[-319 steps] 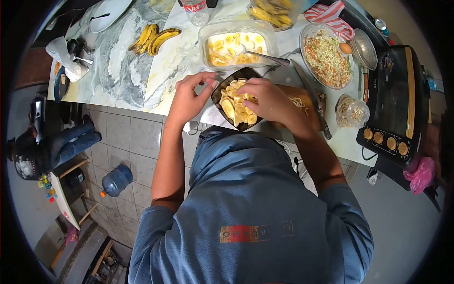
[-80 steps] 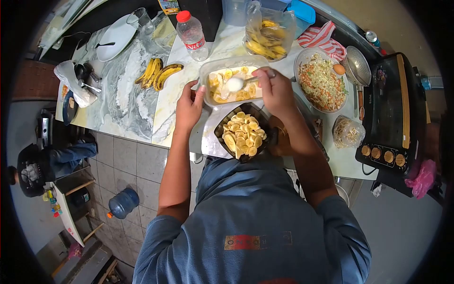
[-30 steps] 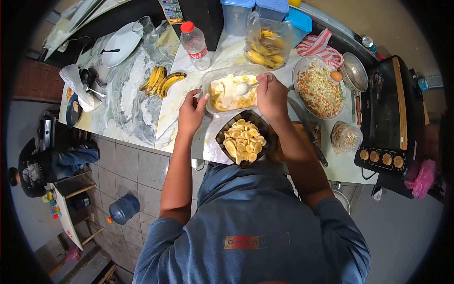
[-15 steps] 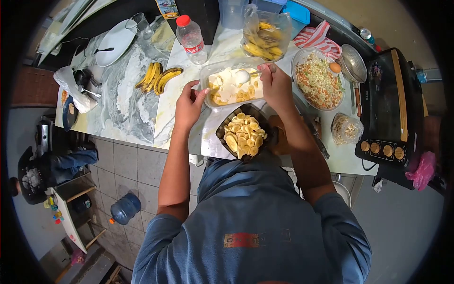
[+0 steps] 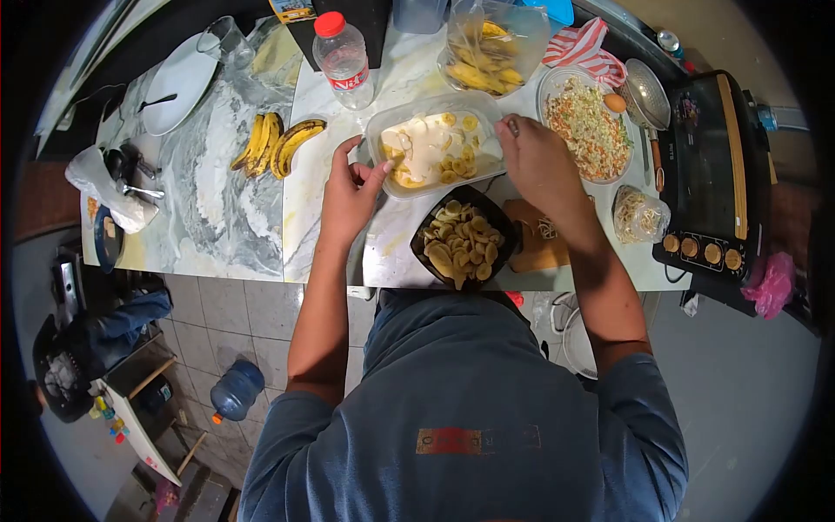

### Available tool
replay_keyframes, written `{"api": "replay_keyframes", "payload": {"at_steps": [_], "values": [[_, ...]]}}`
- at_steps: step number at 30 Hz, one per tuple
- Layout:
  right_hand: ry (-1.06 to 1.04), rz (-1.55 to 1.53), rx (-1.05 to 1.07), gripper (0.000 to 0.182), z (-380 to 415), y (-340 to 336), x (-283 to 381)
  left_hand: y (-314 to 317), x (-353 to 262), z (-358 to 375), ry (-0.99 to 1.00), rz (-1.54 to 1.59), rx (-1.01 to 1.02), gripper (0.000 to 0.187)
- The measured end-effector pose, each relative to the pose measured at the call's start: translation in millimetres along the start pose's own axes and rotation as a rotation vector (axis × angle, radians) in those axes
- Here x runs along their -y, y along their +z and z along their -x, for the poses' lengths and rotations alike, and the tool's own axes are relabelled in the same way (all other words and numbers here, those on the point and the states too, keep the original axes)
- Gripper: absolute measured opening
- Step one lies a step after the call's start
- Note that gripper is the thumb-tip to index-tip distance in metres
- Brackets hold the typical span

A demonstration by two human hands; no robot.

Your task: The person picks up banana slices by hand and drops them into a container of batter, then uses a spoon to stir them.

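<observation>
My left hand (image 5: 350, 193) grips the left side of a clear plastic container (image 5: 416, 111), thumb at the rim. Inside the container, white cream (image 5: 424, 143) partly covers round banana slices (image 5: 457, 165). My right hand (image 5: 541, 161) is closed at the container's right edge, on a spoon whose bowl is hard to make out there. Close in front of the container stands a dark angular bowl (image 5: 503, 228) heaped with more banana slices (image 5: 463, 242).
A wooden board (image 5: 532, 254) lies under my right forearm. Bananas (image 5: 296, 148), a red-capped bottle (image 5: 344, 65) and a bag of bananas (image 5: 487, 65) stand behind. To the right are a bowl of chopped vegetables (image 5: 587, 130), a bagged food (image 5: 639, 216) and a toaster oven (image 5: 713, 174).
My right hand has moved right with the spoon, from over the cream to the container's edge. The lump of cream has left the spoon, and more banana slices show on the right.
</observation>
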State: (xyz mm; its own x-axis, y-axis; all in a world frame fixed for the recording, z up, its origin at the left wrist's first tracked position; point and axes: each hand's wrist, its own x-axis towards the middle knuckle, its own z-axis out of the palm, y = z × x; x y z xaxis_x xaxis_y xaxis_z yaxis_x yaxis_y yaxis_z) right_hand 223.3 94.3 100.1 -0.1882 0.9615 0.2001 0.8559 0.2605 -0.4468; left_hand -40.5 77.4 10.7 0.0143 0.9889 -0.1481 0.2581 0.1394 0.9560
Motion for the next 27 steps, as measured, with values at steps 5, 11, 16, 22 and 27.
{"api": "replay_keyframes", "payload": {"at_steps": [5, 11, 16, 22, 27], "values": [[0.073, -0.010, -0.132, 0.030, 2.7, 12.9, -2.2, -3.1, 0.4, -2.3, 0.007, 0.000, 0.041, 0.057], [0.466, -0.194, -0.230, 0.030, 8.8, 16.1, -14.7, -4.3, 4.7, -6.7, 0.037, 0.027, 0.062, 0.059], [0.415, -0.350, -0.264, 0.029, 10.3, 8.1, 13.3, -5.9, 2.8, -5.3, 0.014, 0.014, 0.065, 0.059], [-0.082, -0.307, -0.166, 0.023, 4.7, 5.1, 12.8, -3.7, 3.8, -3.5, 0.004, 0.034, 0.021, 0.064], [-0.030, -0.393, -0.051, 0.022, 1.2, -4.0, 3.5, -1.1, 5.2, -2.8, -0.020, 0.046, -0.043, 0.065]]}}
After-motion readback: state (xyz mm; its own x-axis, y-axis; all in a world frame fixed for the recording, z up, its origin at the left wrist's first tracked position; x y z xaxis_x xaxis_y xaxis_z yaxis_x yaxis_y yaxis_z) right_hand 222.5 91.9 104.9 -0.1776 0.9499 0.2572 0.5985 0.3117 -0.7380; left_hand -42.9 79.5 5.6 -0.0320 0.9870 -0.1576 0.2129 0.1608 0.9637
